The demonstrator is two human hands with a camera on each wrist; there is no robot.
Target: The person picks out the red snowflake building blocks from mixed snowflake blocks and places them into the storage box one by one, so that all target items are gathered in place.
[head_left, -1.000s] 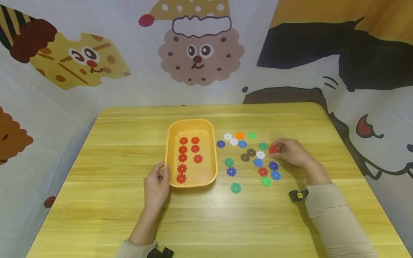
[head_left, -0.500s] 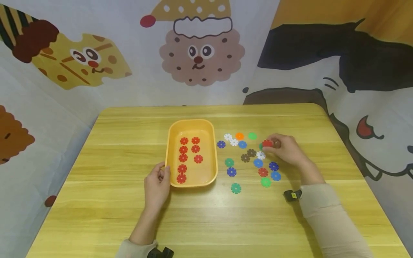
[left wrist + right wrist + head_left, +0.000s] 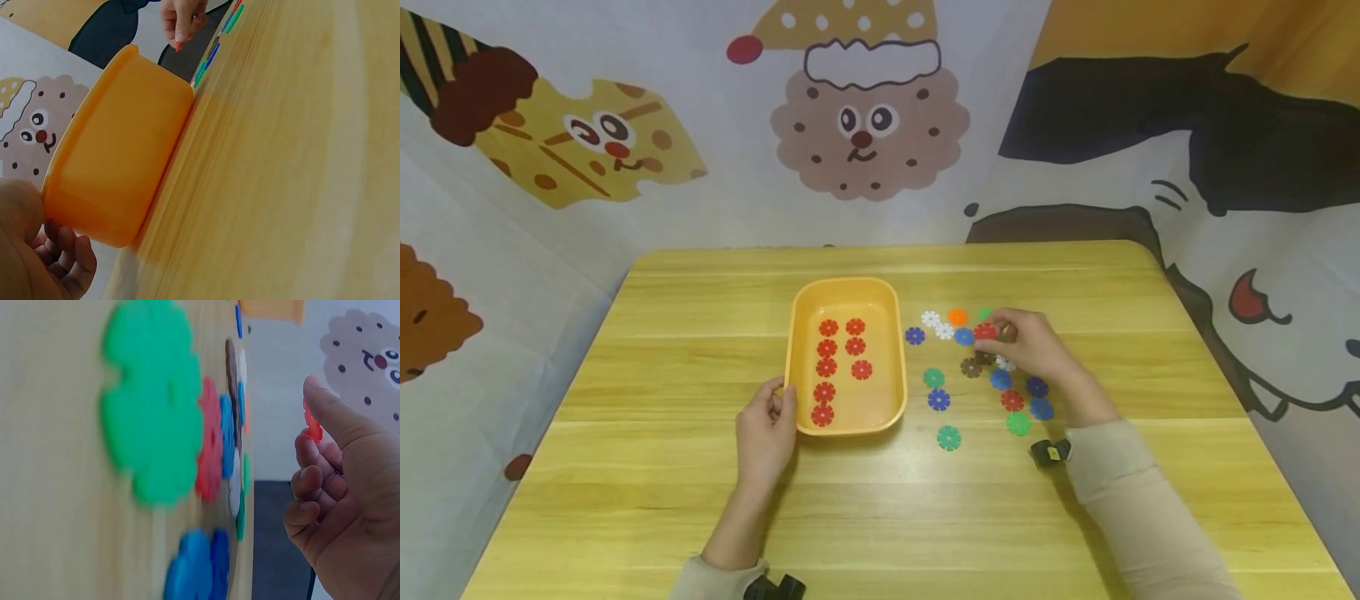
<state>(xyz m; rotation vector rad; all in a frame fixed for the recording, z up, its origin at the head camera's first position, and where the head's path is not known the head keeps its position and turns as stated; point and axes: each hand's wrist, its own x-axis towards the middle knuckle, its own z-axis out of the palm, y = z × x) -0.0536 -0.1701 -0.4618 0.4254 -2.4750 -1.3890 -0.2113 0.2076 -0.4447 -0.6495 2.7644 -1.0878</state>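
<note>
My right hand (image 3: 1032, 343) pinches a red snowflake disc (image 3: 984, 332) between thumb and fingertips, raised over the scattered discs; the right wrist view shows that red disc (image 3: 312, 422) edge-on. Along its left side, the yellow-orange tray (image 3: 871, 404) is held at the rim by my left hand (image 3: 765, 437). Thumb and curled fingers of the left hand show at the tray's outer wall (image 3: 119, 150) in the left wrist view. Inside the tray lie several red discs (image 3: 826, 367), roughly in two columns. Another red disc (image 3: 1012, 400) lies on the table among other colours.
Right of the tray, loose discs lie flat on the wooden table (image 3: 647, 400): blue (image 3: 938, 400), green (image 3: 949, 438), white (image 3: 930, 318), brown (image 3: 971, 367) and orange (image 3: 957, 317). Some are partly hidden beneath the right hand. A cartoon-printed cloth (image 3: 715, 225) hangs behind the table.
My right hand has moved left with the red disc, from the right edge of the scattered discs to over their middle. The left hand and tray have stayed in place.
</note>
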